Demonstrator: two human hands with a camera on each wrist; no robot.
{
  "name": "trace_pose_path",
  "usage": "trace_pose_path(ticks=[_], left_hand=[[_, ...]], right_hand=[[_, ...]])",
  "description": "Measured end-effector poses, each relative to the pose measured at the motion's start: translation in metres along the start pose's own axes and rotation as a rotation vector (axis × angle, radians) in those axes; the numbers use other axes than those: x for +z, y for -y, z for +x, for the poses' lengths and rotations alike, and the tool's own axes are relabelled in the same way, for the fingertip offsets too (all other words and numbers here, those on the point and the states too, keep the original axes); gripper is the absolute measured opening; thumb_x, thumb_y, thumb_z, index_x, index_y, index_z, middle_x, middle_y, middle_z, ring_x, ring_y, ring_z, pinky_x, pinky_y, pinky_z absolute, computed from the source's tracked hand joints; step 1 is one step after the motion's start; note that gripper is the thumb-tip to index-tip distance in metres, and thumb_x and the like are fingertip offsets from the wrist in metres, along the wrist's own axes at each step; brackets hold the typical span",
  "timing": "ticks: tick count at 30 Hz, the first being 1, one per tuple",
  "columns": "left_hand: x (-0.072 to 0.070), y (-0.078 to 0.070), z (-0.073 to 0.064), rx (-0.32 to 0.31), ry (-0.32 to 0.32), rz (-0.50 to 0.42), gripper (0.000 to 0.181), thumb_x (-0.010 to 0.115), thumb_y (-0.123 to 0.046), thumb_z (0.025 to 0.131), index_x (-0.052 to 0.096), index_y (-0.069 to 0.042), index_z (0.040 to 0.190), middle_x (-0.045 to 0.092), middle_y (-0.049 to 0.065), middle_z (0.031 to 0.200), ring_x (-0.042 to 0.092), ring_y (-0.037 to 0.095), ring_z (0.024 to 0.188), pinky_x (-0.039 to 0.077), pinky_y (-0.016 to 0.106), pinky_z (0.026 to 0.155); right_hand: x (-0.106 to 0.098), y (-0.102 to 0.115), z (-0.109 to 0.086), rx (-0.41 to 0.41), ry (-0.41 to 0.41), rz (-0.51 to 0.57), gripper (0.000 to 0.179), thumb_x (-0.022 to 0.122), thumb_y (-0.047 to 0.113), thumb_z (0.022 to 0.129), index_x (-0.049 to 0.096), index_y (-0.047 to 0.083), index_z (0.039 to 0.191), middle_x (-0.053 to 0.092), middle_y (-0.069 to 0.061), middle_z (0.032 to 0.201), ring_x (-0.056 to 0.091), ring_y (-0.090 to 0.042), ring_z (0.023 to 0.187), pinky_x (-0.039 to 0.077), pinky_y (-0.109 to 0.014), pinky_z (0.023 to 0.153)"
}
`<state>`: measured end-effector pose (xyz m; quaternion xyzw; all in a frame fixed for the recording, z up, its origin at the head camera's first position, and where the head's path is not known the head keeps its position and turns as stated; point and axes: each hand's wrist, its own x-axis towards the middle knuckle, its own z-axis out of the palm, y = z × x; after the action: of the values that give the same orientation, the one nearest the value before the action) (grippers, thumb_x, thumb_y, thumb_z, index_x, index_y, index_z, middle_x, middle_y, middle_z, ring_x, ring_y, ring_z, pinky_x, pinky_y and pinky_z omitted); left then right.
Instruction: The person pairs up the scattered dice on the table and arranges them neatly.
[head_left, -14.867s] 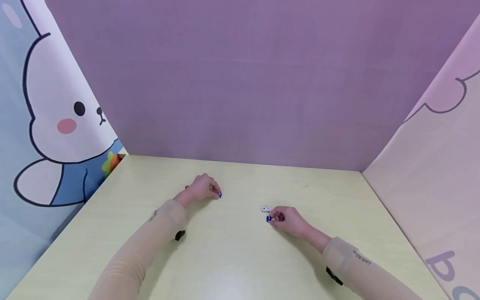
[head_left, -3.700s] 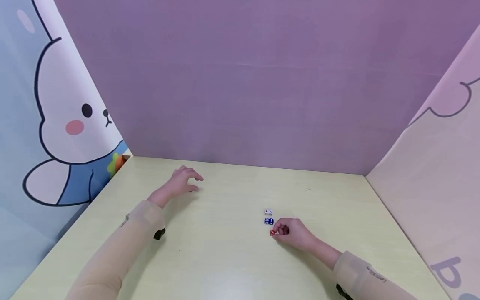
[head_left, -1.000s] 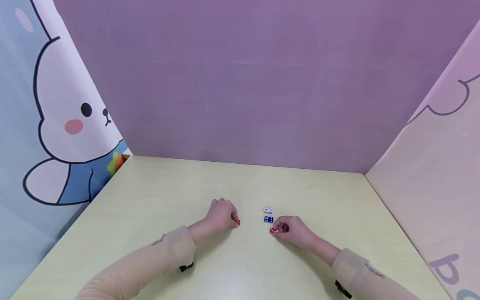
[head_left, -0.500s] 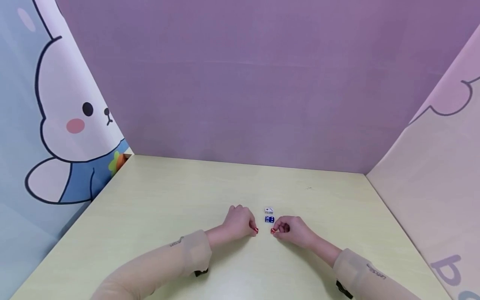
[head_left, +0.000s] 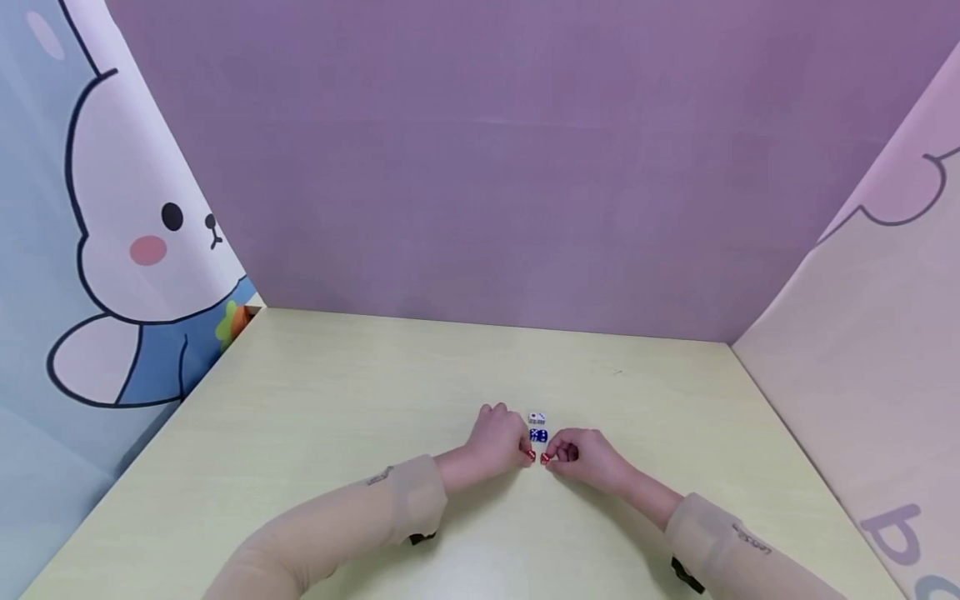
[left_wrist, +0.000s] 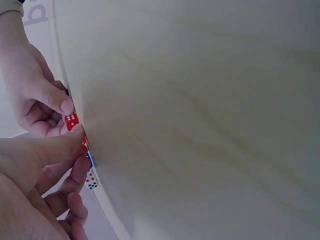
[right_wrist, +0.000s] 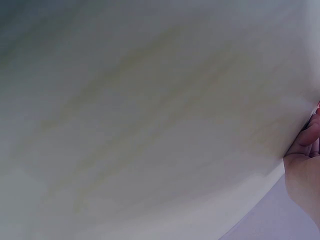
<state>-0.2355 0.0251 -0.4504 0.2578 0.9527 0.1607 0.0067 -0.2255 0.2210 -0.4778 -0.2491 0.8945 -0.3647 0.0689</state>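
My left hand [head_left: 497, 439] pinches a small red die [head_left: 532, 457] between thumb and fingers. Facing it across a narrow gap, my right hand [head_left: 588, 457] pinches another red die [head_left: 545, 458] close to the table surface. Just beyond the fingertips sit two blue dice [head_left: 538, 435] side by side, and behind those a pair of white dice [head_left: 537, 417]. In the left wrist view, the right hand's red die [left_wrist: 71, 120] shows white pips, while the left fingers partly cover the blue dice [left_wrist: 89, 161]. The right wrist view catches only part of a hand at its edge.
The pale wooden table [head_left: 337, 392] ends at a purple backdrop [head_left: 480, 167]. A cartoon rabbit panel [head_left: 142, 208] stands on the left and a pale printed panel [head_left: 885, 350] on the right. A small dark mark [head_left: 617, 372] lies toward the back right.
The left hand, open at the far left seconds ago, has taken a red die and carried it rightward, close beside the right hand's die. The right hand has stayed nearly still.
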Motion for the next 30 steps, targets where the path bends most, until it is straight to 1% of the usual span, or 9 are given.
trace_pose_path(ticks=[6,11,19,23,26,28,30], left_hand=[[0.000,-0.005,0.000,0.006,0.016,0.016,0.013,0.084,-0.032,0.067,0.072,-0.027,0.065,0.058,-0.018,0.061,0.043,0.011,0.073,0.032,0.031,0.075],[0.003,-0.005,0.000,0.008,0.014,0.016,0.013,0.085,-0.033,0.067,0.073,-0.028,0.066,0.060,-0.019,0.062,0.044,0.011,0.073,0.031,0.031,0.074],[0.006,-0.004,0.001,0.016,-0.008,0.019,0.014,0.085,-0.033,0.065,0.073,-0.028,0.065,0.061,-0.019,0.064,0.045,0.011,0.073,0.032,0.031,0.073],[0.006,-0.003,0.001,0.018,0.004,0.009,0.014,0.085,-0.033,0.065,0.073,-0.027,0.066,0.062,-0.017,0.066,0.045,0.012,0.075,0.032,0.032,0.074],[0.001,-0.001,0.001,0.013,0.016,-0.012,0.014,0.084,-0.033,0.066,0.075,-0.025,0.073,0.062,-0.016,0.069,0.045,0.012,0.076,0.032,0.032,0.076],[-0.007,0.000,0.000,0.008,0.026,-0.022,0.018,0.083,-0.034,0.068,0.076,-0.023,0.081,0.063,-0.014,0.073,0.045,0.011,0.077,0.032,0.031,0.078],[-0.019,0.003,-0.003,0.001,0.026,-0.038,0.024,0.082,-0.034,0.070,0.076,-0.020,0.090,0.066,-0.011,0.078,0.047,0.012,0.078,0.033,0.032,0.079]], right_hand=[[0.003,-0.002,0.000,-0.012,0.009,0.000,0.010,0.074,0.011,0.080,0.066,0.012,0.086,0.054,0.006,0.069,0.046,-0.003,0.061,0.041,-0.018,0.055],[0.005,-0.003,-0.001,-0.023,0.008,-0.002,0.010,0.074,0.012,0.080,0.066,0.013,0.085,0.054,0.006,0.068,0.046,-0.003,0.060,0.040,-0.018,0.055],[0.004,-0.004,-0.001,-0.026,0.003,0.001,0.010,0.074,0.011,0.080,0.066,0.013,0.086,0.054,0.006,0.068,0.046,-0.002,0.060,0.041,-0.018,0.055],[0.003,-0.004,-0.001,-0.025,0.010,0.008,0.010,0.074,0.011,0.080,0.066,0.012,0.086,0.055,0.006,0.069,0.047,-0.003,0.061,0.042,-0.018,0.055],[0.000,-0.002,-0.003,-0.003,0.022,0.018,0.011,0.073,0.012,0.080,0.066,0.012,0.088,0.057,0.006,0.072,0.049,-0.003,0.064,0.044,-0.019,0.058],[-0.005,0.000,-0.005,0.011,0.027,0.017,0.011,0.072,0.010,0.081,0.066,0.011,0.090,0.059,0.006,0.074,0.051,-0.004,0.066,0.046,-0.020,0.059],[-0.012,0.005,-0.007,0.024,0.025,0.010,0.011,0.071,0.010,0.082,0.066,0.009,0.092,0.060,0.005,0.075,0.053,-0.005,0.068,0.047,-0.020,0.060]])
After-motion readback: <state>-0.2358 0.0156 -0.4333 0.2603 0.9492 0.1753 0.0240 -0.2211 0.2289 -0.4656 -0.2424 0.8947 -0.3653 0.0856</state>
